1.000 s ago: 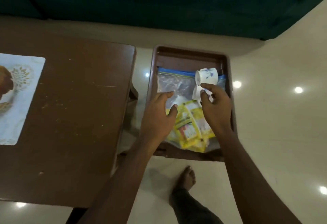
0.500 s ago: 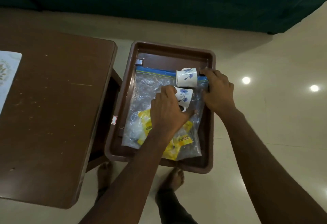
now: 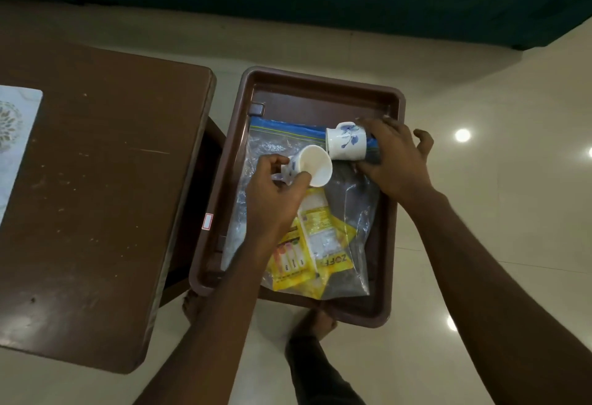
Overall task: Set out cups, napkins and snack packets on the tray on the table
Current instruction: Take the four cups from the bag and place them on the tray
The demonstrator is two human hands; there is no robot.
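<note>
Half a second ago the left hand [image 3: 272,199] lay flat over the nearer cup [image 3: 309,169]; now it has lifted that cup, tilted so its white mouth faces up toward 2 o'clock, fingers closed around its body and handle. The right hand [image 3: 395,161] has shifted onto the second cup [image 3: 346,141], which lies on its side at 1 o'clock in the brown tray [image 3: 320,84], fingers curled over its base end. Both cups sit above the clear zip bag [image 3: 349,212]. Yellow snack packets [image 3: 307,251] lie inside it at 6 o'clock from the hands.
</note>
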